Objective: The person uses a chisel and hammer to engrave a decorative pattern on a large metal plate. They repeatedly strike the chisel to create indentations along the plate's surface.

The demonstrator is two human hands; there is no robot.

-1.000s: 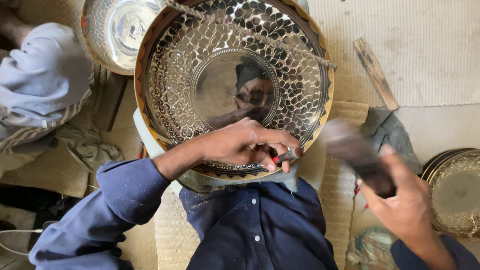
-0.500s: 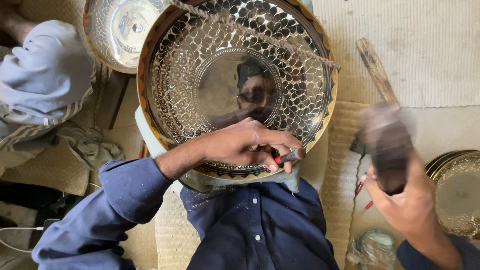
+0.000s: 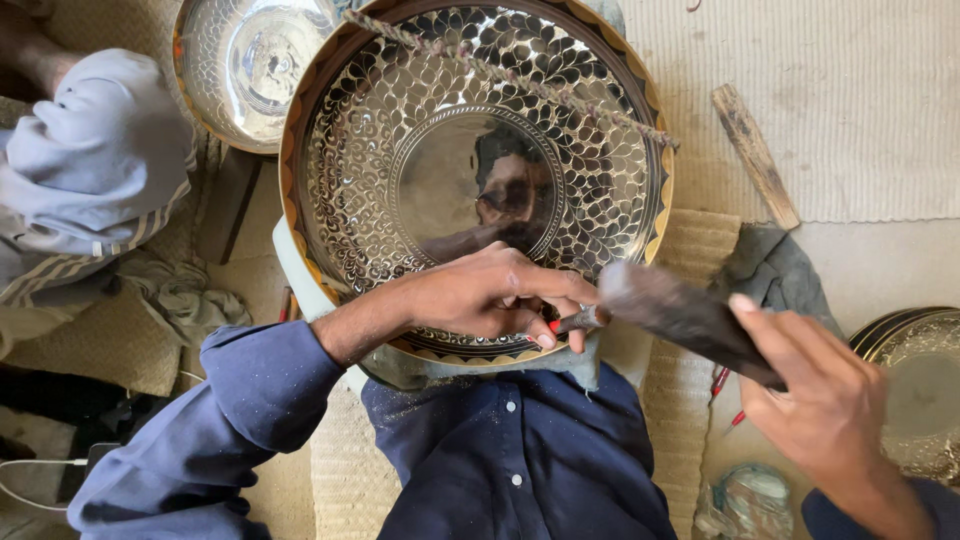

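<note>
The large engraved metal platter [image 3: 440,170] rested tilted against the person's lap, its patterned face up. The right hand [image 3: 830,410] was wrapped around a dark wooden mallet [image 3: 680,315], whose long axis ran down-right to up-left, its head just beside the chisel. The left hand [image 3: 490,295], nearer the platter, pinched that small chisel [image 3: 578,320] against the lower rim.
</note>
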